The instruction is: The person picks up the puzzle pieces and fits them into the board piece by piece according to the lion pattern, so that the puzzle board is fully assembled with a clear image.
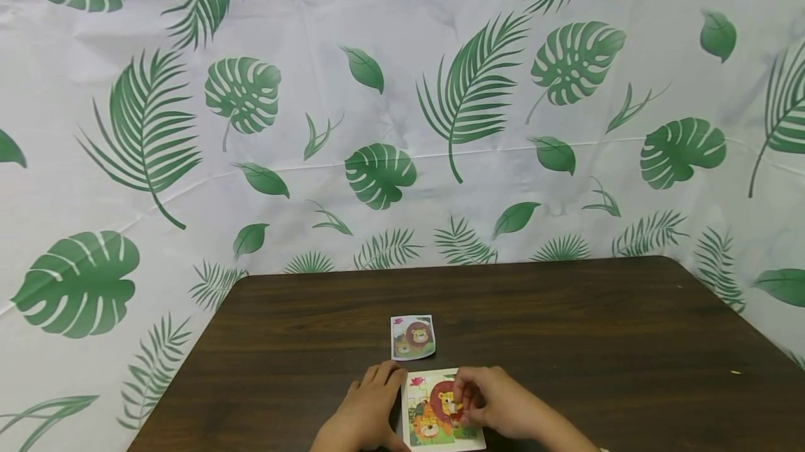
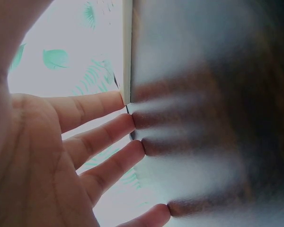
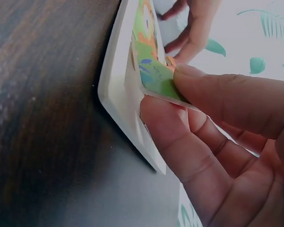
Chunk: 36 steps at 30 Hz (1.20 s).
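A lion jigsaw puzzle in a pale tray (image 1: 451, 446) lies on the table. My right hand (image 1: 503, 403) is over the tray's right side. In the right wrist view, its thumb and forefinger pinch a green puzzle piece (image 3: 156, 81) with blue leaves. This piece is tilted up from the tray's corner. My left hand (image 1: 367, 406) rests along the tray's left side, its fingers fairly straight. Fingertips touch the table in the left wrist view, and the forefinger meets the tray's edge. The right hand covers part of the lion picture in the head view.
A printed picture card (image 1: 412, 337) with the same lions lies just behind the tray. The dark wooden table (image 1: 566, 326) runs back to a white cloth (image 1: 390, 117) with green leaves. A small yellow fleck (image 1: 735, 372) lies at the right.
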Each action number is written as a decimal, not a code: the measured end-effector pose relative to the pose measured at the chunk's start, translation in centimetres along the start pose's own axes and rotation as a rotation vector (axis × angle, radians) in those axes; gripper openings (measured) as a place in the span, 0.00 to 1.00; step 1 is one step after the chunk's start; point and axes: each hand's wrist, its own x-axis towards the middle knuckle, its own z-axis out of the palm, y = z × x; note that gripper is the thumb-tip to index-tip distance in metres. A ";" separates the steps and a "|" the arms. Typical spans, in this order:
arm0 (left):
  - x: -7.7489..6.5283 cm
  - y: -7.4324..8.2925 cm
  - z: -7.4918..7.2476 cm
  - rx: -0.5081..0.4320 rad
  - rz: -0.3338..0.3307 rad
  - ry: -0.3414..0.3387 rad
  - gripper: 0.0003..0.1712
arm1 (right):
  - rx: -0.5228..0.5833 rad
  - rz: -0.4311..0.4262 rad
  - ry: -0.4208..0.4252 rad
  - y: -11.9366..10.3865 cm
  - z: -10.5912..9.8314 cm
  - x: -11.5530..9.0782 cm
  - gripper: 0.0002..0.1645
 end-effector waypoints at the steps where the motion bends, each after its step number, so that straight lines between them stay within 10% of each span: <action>1: 0.0 0.0 0.0 0.001 -0.001 0.000 0.61 | 0.001 -0.002 -0.001 0.0 0.0 0.0 0.15; 36: 0.1 -0.2 0.2 0.035 0.011 0.012 0.62 | -0.113 -0.002 0.034 0.4 0.7 -0.1 0.12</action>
